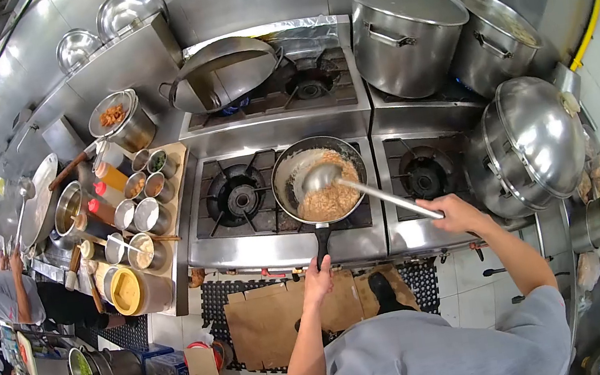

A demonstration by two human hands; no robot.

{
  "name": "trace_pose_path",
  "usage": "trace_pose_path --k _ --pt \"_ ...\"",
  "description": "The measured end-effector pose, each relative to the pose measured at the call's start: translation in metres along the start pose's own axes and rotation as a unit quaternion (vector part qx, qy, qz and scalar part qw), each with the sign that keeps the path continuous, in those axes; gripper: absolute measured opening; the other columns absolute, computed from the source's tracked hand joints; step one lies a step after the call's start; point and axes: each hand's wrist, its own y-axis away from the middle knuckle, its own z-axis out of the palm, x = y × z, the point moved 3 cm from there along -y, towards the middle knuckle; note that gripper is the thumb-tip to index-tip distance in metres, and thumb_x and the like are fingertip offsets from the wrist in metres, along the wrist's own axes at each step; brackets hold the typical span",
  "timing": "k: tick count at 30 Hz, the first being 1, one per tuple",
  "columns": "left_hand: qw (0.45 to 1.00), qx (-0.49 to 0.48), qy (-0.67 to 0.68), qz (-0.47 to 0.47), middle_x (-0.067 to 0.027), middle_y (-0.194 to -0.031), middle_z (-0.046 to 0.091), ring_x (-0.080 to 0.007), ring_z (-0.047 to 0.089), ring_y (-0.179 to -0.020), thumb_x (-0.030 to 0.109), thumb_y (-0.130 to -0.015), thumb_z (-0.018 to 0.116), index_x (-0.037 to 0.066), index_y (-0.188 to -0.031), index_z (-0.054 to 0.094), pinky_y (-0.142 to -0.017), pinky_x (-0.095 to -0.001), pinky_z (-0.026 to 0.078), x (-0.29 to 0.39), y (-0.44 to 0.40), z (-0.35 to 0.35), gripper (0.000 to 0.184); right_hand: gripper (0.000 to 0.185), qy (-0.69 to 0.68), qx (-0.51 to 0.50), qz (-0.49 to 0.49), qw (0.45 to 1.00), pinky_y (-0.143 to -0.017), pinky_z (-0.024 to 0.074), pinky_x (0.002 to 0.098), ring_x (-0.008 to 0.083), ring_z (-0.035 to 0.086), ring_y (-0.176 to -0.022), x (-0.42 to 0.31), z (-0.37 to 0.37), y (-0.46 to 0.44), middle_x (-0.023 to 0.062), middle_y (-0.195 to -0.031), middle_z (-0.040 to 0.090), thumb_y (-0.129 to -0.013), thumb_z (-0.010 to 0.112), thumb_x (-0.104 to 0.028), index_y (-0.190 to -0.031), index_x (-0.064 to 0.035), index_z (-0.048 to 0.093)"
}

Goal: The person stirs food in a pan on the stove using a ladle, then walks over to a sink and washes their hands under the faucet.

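Observation:
A dark frying pan (285, 190) rests on the front middle burner and holds a light brown, lumpy food (332, 202) in sauce. My left hand (318, 280) is wrapped round the pan's black handle (323, 243), which points toward me. A long-handled metal ladle (388, 197) is gripped near its end by my right hand (455, 213). The ladle's bowl sits inside the pan, touching the food. Part of the food is hidden beneath the bowl.
A wok (223, 74) stands on the back burner. Tall stockpots (409, 36) and a domed steamer (536, 142) crowd the right. Left, a wooden board (174, 177) bears sauce bottles, small metal pots and a yellow-topped tub (128, 292). Another person (7, 293) works at far left.

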Motion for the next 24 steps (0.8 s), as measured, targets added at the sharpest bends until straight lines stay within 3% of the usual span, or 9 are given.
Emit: trace_pose_path --k 3,5,7,8,11,15,17,24 --pt "1.0 0.004 -0.001 0.018 -0.0016 -0.063 0.047 -0.0097 0.04 -0.041 0.041 -0.089 0.055 0.008 -0.113 0.048 -0.036 -0.025 0.032 -0.001 0.002 0.001 0.041 0.062 -0.041 0.069 0.059 0.995 -0.062 0.0472 0.0336 0.0216 0.059 -0.061 0.012 0.016 -0.034 0.0215 -0.076 0.06 -0.076 0.06 -0.006 -0.135 -0.0088 0.041" --pt "1.0 0.003 -0.012 0.013 -0.0014 -0.064 0.047 -0.0096 0.04 -0.041 0.042 -0.089 0.055 0.008 -0.11 0.047 -0.036 -0.0249 0.032 -0.001 -0.002 0.0 0.041 0.06 -0.043 0.045 0.111 0.992 -0.061 0.0472 0.0338 0.0199 0.057 -0.058 0.017 0.03 -0.055 0.0213 -0.073 0.06 -0.08 0.059 -0.008 -0.136 -0.0106 0.039" --pt "1.0 -0.002 -0.004 0.014 -0.0014 -0.064 0.047 -0.0096 0.041 -0.042 0.042 -0.089 0.055 0.008 -0.109 0.047 -0.036 -0.0248 0.032 -0.001 -0.003 -0.001 0.041 0.061 -0.093 0.001 0.109 0.99 -0.062 0.0469 0.0355 0.0226 0.058 -0.06 0.027 0.057 -0.069 0.0231 -0.074 0.059 -0.082 0.059 -0.012 -0.138 -0.0129 0.035" --pt "1.0 -0.01 0.005 0.011 -0.0013 -0.065 0.047 -0.0096 0.041 -0.042 0.043 -0.089 0.055 0.008 -0.108 0.047 -0.036 -0.0247 0.032 -0.002 -0.004 0.001 0.041 0.061 -0.018 -0.006 0.061 0.998 -0.063 0.0465 0.0373 0.0264 0.058 -0.061 0.025 0.063 -0.067 0.0234 -0.074 0.059 -0.084 0.057 -0.015 -0.14 -0.015 0.032" --pt "1.0 0.011 -0.018 0.015 -0.0012 -0.064 0.047 -0.0098 0.041 -0.042 0.043 -0.089 0.055 0.008 -0.104 0.047 -0.037 -0.0246 0.032 0.008 0.005 0.003 0.039 0.059 0.015 -0.091 0.062 0.994 -0.064 0.0458 0.0392 0.0331 0.058 -0.064 -0.01 0.046 -0.041 0.0252 -0.077 0.058 -0.082 0.058 -0.013 -0.137 -0.0117 0.036" --pt "0.999 0.005 -0.03 0.019 -0.0005 -0.063 0.046 -0.0099 0.042 -0.042 0.042 -0.089 0.055 0.008 -0.102 0.048 -0.037 -0.0246 0.033 0.004 0.002 0.001 0.037 0.057 0.008 -0.097 0.041 0.994 -0.065 0.0457 0.0392 0.0349 0.058 -0.066 -0.043 0.001 0.009 0.0258 -0.078 0.057 -0.081 0.059 -0.012 -0.134 -0.0096 0.041" --pt "1.0 0.005 -0.019 0.014 -0.0005 -0.063 0.046 -0.01 0.041 -0.042 0.042 -0.089 0.054 0.008 -0.101 0.048 -0.037 -0.0246 0.033 0.003 0.003 0.002 0.036 0.054 -0.003 -0.105 0.117 0.988 -0.064 0.0459 0.0389 0.0356 0.058 -0.065 -0.064 -0.018 0.031 0.0257 -0.078 0.058 -0.08 0.059 -0.012 -0.132 -0.0089 0.044" --pt "1.0 -0.004 -0.008 0.011 -0.001 -0.064 0.046 -0.0102 0.041 -0.042 0.04 -0.09 0.054 0.008 -0.104 0.048 -0.037 -0.0248 0.034 -0.001 -0.004 0.002 0.035 0.056 0.0 -0.124 0.137 0.983 -0.07 0.0463 0.0389 0.0356 0.06 -0.074 -0.042 0.01 0.025 0.0262 -0.086 0.059 -0.08 0.058 -0.011 -0.133 -0.0091 0.042"
